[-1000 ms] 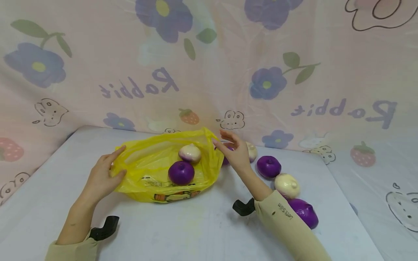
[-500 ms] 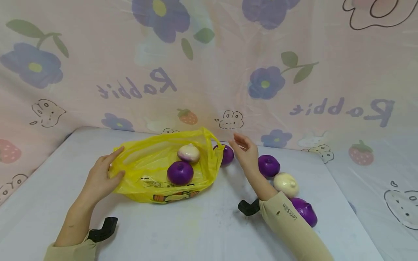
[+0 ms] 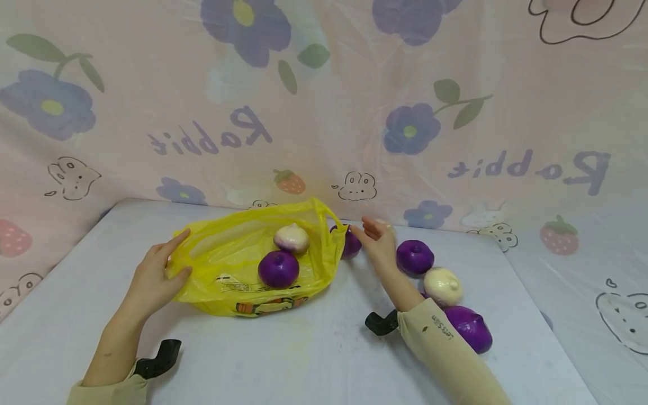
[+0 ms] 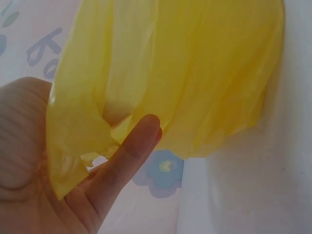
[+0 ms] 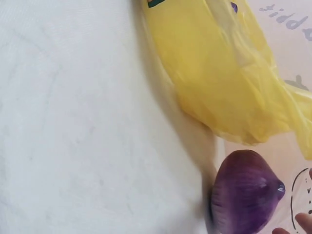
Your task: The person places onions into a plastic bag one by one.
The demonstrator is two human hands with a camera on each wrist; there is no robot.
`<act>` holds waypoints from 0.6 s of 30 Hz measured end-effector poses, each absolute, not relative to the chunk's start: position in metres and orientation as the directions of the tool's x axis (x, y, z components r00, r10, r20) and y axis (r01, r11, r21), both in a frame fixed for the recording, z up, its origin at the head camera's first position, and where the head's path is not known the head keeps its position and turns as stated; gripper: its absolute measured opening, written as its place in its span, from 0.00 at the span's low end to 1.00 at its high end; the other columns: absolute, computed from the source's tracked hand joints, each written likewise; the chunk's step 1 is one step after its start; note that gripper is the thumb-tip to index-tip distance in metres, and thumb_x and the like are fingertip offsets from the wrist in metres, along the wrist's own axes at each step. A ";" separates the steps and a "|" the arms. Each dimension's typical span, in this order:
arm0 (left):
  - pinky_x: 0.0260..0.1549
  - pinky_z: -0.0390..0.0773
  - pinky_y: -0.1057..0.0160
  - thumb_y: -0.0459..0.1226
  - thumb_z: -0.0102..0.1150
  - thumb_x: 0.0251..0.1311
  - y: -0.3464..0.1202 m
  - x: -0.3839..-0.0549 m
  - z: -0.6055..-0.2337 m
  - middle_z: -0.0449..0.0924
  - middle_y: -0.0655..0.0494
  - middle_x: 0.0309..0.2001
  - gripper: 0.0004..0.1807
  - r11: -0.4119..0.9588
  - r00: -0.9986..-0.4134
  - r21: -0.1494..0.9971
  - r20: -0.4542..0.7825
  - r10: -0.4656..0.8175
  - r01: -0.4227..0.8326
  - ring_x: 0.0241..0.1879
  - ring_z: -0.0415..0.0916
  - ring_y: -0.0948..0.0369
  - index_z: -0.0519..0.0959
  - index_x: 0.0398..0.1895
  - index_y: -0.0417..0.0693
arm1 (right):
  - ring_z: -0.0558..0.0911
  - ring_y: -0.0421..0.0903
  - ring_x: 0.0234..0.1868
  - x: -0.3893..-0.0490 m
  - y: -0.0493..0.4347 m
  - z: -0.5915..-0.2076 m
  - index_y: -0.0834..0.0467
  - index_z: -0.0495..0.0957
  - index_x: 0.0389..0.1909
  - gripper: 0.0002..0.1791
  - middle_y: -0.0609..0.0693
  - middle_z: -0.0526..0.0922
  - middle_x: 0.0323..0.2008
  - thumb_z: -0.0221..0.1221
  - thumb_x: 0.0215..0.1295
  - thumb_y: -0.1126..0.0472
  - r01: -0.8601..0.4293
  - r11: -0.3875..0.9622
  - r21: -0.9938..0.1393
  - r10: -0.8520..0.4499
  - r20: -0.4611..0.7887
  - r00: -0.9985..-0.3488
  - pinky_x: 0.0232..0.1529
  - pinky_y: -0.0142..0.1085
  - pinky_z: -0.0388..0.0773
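A yellow plastic bag (image 3: 207, 281) lies on its side with its mouth held wide. Inside it are a purple onion (image 3: 278, 269) and a white onion with a purple base (image 3: 292, 238). My left hand (image 3: 159, 275) is at the bag's left rim, thumb and index finger straight and spread apart against the film; in the left wrist view, a bag corner hangs across the palm. To the right of the bag, my right hand (image 3: 381, 247) hovers with loosely bent fingers, holding nothing. Close to its fingertips stands another purple onion (image 5: 246, 192), partly behind the bag's right handle.
More onions line the right side: a white one (image 3: 387, 226) behind my right hand, a purple one (image 3: 415, 257), a cream one (image 3: 442, 286) and a purple one (image 3: 468, 329) by the right sleeve. A patterned cloth (image 3: 324, 112) hangs behind the white table (image 3: 283, 360).
My right hand has left the bag's right corner, moved right, then come back slightly left and down beside the purple onion. My left hand has stayed at the bag's rim.
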State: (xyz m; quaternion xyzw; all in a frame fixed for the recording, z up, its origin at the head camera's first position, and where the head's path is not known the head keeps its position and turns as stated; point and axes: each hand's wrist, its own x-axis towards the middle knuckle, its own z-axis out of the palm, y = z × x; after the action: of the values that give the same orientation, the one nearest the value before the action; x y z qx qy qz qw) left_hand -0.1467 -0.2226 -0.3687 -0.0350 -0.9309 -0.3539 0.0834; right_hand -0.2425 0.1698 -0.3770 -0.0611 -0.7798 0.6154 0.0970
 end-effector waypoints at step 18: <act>0.43 0.70 0.32 0.29 0.56 0.57 -0.223 -0.146 -0.370 0.58 0.24 0.60 0.39 0.743 -0.983 0.657 0.181 0.006 0.125 0.48 0.64 0.34 0.55 0.73 0.44 | 0.68 0.59 0.65 -0.244 0.164 -0.389 0.66 0.67 0.64 0.33 0.67 0.69 0.63 0.63 0.59 0.60 0.114 0.226 -0.967 0.215 -0.064 -0.975 0.66 0.46 0.67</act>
State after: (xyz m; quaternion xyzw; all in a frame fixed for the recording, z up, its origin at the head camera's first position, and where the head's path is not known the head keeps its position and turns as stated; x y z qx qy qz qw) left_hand -0.1463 -0.2228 -0.3696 -0.0352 -0.9298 -0.3567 0.0839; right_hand -0.2442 0.1638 -0.3886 -0.1050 -0.7820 0.6130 0.0412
